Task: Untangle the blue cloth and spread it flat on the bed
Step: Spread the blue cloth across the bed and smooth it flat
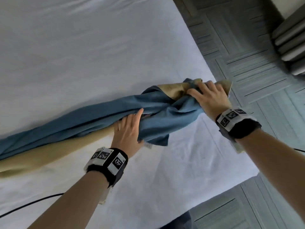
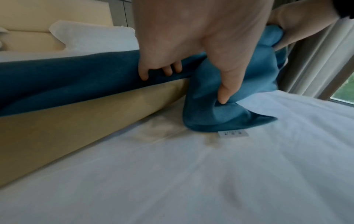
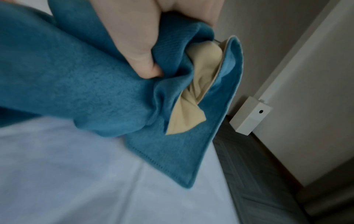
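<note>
The blue cloth (image 1: pixel 92 119) with a tan underside lies twisted in a long rope across the white bed (image 1: pixel 82 47), from the left edge to the right side. My left hand (image 1: pixel 130 128) grips the twist at its middle, fingers curled into the blue cloth (image 2: pixel 67 84), thumb pressing a hanging blue fold. My right hand (image 1: pixel 209 98) grips the bunched end near the bed's right edge, where tan lining shows. In the right wrist view the blue cloth (image 3: pixel 76 91) is clenched in my right hand (image 3: pixel 138 50) and a stitched corner hangs down.
A grey patterned carpet (image 1: pixel 247 63) runs along the bed's right side. A grey upholstered seat (image 1: pixel 290 42) stands at the far right. A black cable (image 1: pixel 29 204) lies on the bed at lower left. Pillows (image 2: pixel 91 36) and a cream headboard sit at the bed's head.
</note>
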`<state>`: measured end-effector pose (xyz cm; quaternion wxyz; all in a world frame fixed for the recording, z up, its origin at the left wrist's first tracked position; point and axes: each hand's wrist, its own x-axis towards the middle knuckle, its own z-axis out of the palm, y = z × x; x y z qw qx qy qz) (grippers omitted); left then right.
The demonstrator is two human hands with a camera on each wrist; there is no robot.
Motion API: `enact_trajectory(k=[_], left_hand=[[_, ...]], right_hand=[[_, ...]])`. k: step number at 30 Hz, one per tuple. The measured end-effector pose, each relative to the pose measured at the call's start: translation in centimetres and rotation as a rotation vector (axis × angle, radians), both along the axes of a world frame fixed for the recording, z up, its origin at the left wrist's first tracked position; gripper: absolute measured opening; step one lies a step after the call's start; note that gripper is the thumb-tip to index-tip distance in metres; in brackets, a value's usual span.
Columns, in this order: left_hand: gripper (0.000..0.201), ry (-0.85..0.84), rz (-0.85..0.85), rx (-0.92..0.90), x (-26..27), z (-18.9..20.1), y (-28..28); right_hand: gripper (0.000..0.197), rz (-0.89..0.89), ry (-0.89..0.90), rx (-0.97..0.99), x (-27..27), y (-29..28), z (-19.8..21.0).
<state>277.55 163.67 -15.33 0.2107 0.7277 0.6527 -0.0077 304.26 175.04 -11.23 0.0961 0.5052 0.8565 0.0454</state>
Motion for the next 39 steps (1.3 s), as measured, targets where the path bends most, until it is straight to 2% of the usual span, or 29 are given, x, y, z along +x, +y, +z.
enact_trajectory(k=[5,7,12,14,18,21,23,25,27,30,33,39], left_hand=[[0.101,-0.059,0.028,0.069,6.2,0.8,3.8],[0.095,-0.11,0.052,0.028,7.9,0.8,5.2],[0.062,-0.159,0.171,-0.185,9.4,0.5,5.7],[0.056,-0.151,0.195,-0.195,9.1,0.6,6.1],[0.053,-0.129,0.227,-0.091,9.0,0.4,7.3],[0.057,-0.1,0.198,0.014,9.9,0.1,8.0],[0.063,-0.039,0.14,0.061,10.5,-0.3,8.6],[0.072,0.041,0.091,0.05,10.8,-0.8,9.3],[0.078,0.093,0.062,0.024,10.9,-1.3,10.0],[0.082,0.135,0.029,-0.032,10.9,-1.6,10.6],[0.083,0.143,0.04,-0.06,11.0,-1.6,11.1],[0.071,0.16,0.04,-0.111,12.2,-1.3,12.1]], right_hand=[[0.04,0.122,-0.034,0.106,6.5,8.3,2.4],[0.041,0.08,-0.093,0.092,8.3,9.8,1.9],[0.065,-0.233,-0.35,-0.299,8.4,9.2,-1.8],[0.072,-0.271,-0.218,-0.332,7.5,8.1,-2.7],[0.092,-0.336,0.221,-0.335,4.9,4.7,-3.8],[0.103,-0.208,0.289,-0.364,2.7,0.4,-5.5],[0.097,-0.106,0.193,-0.437,1.7,-2.2,-7.0],[0.08,-0.067,0.108,-0.437,1.1,-3.4,-8.2],[0.055,-0.04,0.151,-0.323,1.4,-2.7,-8.7],[0.03,0.087,0.211,-0.209,3.8,0.2,-8.7],[0.012,0.038,0.124,-0.172,8.6,4.2,-7.5],[0.04,-0.449,-0.544,-0.278,18.4,10.4,-5.0]])
